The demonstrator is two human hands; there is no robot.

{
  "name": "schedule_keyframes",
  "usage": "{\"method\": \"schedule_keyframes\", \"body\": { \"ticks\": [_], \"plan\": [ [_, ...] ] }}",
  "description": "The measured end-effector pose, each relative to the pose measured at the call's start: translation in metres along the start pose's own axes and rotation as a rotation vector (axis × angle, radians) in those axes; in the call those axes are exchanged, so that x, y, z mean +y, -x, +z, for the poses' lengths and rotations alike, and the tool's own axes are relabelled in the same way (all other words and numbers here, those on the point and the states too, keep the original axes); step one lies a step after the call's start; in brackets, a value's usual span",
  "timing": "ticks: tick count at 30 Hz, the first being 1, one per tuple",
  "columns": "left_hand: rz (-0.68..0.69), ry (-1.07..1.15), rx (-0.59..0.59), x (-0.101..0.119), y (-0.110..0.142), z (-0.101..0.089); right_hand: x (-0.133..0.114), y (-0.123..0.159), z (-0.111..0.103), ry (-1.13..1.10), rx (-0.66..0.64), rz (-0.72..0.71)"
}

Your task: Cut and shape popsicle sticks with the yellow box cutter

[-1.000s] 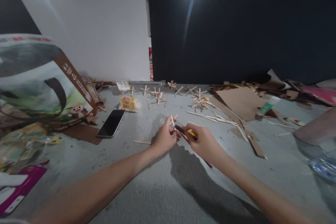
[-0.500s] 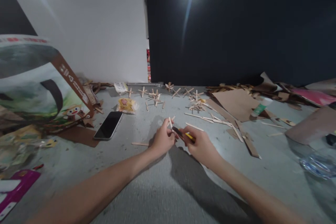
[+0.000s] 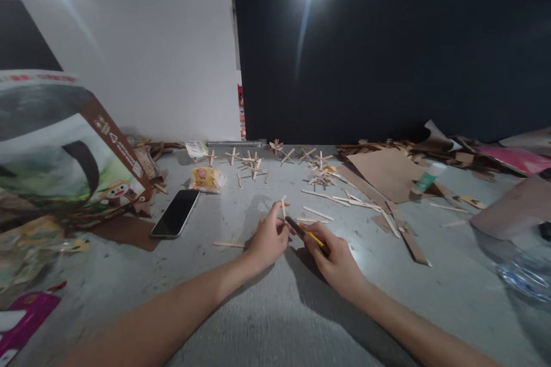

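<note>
Near the middle of the grey table, my left hand [image 3: 269, 241] pinches a thin wooden craft stick [image 3: 283, 207] that points up and away from me. My right hand [image 3: 333, 255] is wrapped round a yellow and black utility knife [image 3: 300, 229]. The knife's dark front end meets the stick just above my left fingers; the blade itself is too small to make out. Loose craft sticks [image 3: 317, 213] lie just beyond my right hand, and another stick [image 3: 228, 244] lies beside my left wrist. Farther back stand several small crossed-stick pieces [image 3: 255, 167].
A black phone [image 3: 176, 214] and a yellow wrapped packet [image 3: 206, 179] lie to the left, by a large printed bag [image 3: 107, 143]. Brown cardboard [image 3: 385, 174], a green-and-white tube [image 3: 425, 183] and a clear plastic item [image 3: 525, 278] are on the right. White and black boards close off the back.
The knife and my right hand have moved slightly down and right. The stick in my left hand now stands more upright, with its crossing piece no longer plainly visible. The camera has tilted slightly up.
</note>
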State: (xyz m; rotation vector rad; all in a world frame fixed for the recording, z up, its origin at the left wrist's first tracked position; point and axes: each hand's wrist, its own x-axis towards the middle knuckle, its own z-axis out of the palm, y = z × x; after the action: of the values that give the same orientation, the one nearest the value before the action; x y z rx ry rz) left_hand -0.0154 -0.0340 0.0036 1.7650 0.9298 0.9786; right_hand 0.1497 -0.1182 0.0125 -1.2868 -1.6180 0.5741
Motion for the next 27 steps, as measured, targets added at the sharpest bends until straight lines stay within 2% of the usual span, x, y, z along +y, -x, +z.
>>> {"method": "schedule_keyframes", "body": {
  "ticks": [4,11,22,27],
  "plan": [
    [0.012,-0.059,0.022,0.0007,0.0022,0.0004,0.0014,-0.002,-0.0018,-0.129,0.001,0.09],
    [-0.019,-0.05,-0.04,0.0026,0.0056,0.0021,0.0077,0.0034,-0.0051,-0.381,0.014,0.224],
    [-0.061,-0.007,-0.05,0.0018,0.0062,0.0004,0.0066,0.0025,-0.0057,-0.436,0.01,0.277],
    [-0.019,0.006,-0.06,0.0057,0.0071,-0.0006,0.0068,0.0031,-0.0063,-0.41,0.01,0.264]
  ]
}}
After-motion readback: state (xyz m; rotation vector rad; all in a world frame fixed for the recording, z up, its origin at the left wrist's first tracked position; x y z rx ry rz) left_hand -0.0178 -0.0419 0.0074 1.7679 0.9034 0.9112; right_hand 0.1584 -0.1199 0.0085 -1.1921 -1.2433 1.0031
